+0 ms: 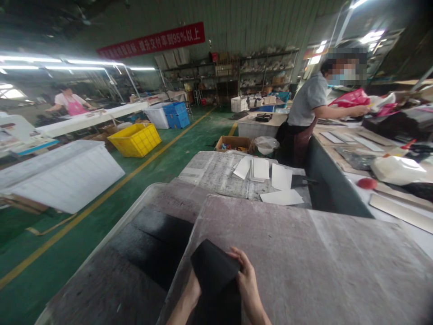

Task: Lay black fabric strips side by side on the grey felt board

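Note:
A black flat piece is held up at the near edge of a grey worn board. My right hand is closed on its right edge, fingers curled over the top corner. My left hand sits behind the piece's left side and is mostly hidden by it, fingers out of sight. Left of the board, a clear plastic bin holds stacked black sheets.
White cut pieces lie on a grey table ahead. A person in a grey shirt works at the long bench on the right. Yellow and blue crates stand on the green floor. Another person in pink stands far left.

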`<action>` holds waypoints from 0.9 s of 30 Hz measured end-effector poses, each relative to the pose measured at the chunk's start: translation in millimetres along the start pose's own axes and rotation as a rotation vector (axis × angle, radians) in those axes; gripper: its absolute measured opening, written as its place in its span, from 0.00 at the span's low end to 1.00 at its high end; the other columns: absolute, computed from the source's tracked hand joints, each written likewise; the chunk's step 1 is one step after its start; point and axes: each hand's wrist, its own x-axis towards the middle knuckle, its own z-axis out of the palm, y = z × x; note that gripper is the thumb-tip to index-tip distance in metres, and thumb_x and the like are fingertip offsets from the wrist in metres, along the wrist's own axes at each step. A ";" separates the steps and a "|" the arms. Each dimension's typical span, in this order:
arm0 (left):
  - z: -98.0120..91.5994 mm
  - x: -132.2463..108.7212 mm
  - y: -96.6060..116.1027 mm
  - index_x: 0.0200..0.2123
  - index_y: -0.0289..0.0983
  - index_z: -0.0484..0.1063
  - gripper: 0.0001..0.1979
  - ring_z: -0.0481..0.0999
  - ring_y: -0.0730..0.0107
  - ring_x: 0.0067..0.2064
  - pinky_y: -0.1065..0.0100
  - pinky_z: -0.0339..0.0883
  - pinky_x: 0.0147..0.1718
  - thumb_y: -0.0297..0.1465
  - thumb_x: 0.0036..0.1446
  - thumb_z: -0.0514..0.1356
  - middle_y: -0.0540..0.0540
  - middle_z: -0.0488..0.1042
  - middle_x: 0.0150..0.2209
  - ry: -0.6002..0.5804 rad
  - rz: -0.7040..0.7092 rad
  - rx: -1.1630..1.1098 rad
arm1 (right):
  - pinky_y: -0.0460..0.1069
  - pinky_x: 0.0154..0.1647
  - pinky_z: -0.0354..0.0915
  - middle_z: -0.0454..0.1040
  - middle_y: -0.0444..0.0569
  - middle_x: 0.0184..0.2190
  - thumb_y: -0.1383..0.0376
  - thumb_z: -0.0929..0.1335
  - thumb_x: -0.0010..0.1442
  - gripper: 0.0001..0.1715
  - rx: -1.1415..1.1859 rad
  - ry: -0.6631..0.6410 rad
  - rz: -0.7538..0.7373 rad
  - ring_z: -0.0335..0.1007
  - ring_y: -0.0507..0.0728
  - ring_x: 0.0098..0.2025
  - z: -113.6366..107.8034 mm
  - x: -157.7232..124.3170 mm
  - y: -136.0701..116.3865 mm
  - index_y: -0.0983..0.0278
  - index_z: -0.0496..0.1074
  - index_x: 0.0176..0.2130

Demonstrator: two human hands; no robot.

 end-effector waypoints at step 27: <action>-14.7 -29.2 29.8 0.55 0.35 0.71 0.27 0.73 0.55 0.56 0.60 0.65 0.56 0.40 0.54 0.64 0.40 0.76 0.52 -0.261 -0.045 0.067 | 0.56 0.47 0.70 0.81 0.50 0.38 0.54 0.75 0.50 0.21 0.219 -0.114 0.197 0.76 0.64 0.42 23.3 -7.7 -56.0 0.62 0.78 0.42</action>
